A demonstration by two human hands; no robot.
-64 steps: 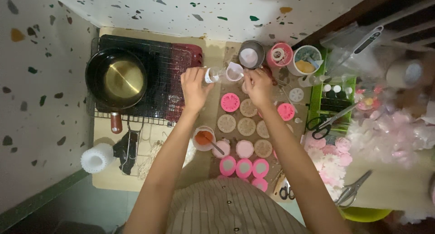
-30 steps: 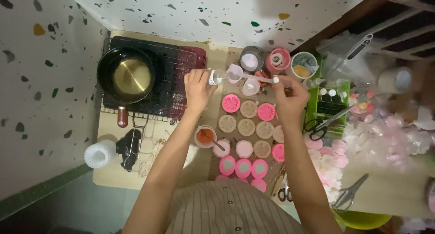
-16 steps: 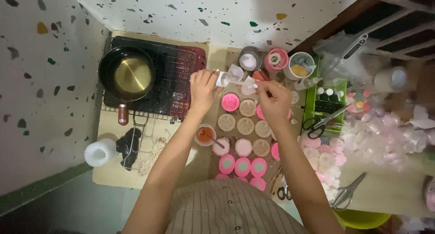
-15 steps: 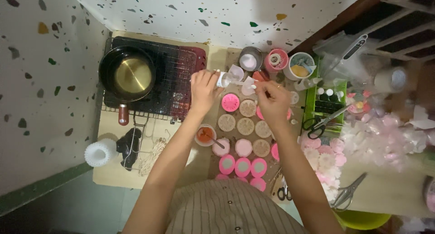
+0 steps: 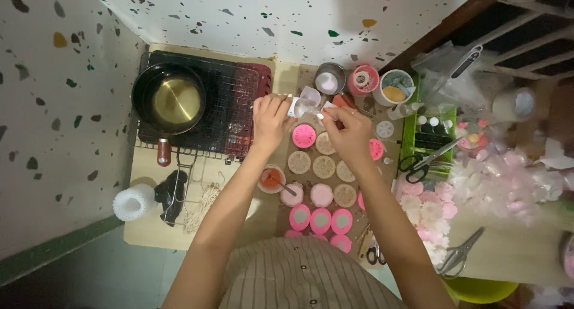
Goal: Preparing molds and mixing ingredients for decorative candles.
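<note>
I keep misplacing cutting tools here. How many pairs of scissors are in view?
3: black-handled scissors beside the green tray, small dark-handled scissors at the board's near edge, and all-metal silver scissors on the right table. More may hide under the clutter.

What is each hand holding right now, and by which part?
The left hand grips a small clear bottle around its base end. The right hand pinches a small white cap or dropper at its fingertips; which one cannot be told.

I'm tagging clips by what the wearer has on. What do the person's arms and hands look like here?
Both forearms are bare, with no sleeves reaching them. The left hand and right hand wear no gloves; no watch or bracelet shows. Any ring is too small to tell. Below the arms is a light garment with thin dark vertical stripes and small dark buttons.
</note>
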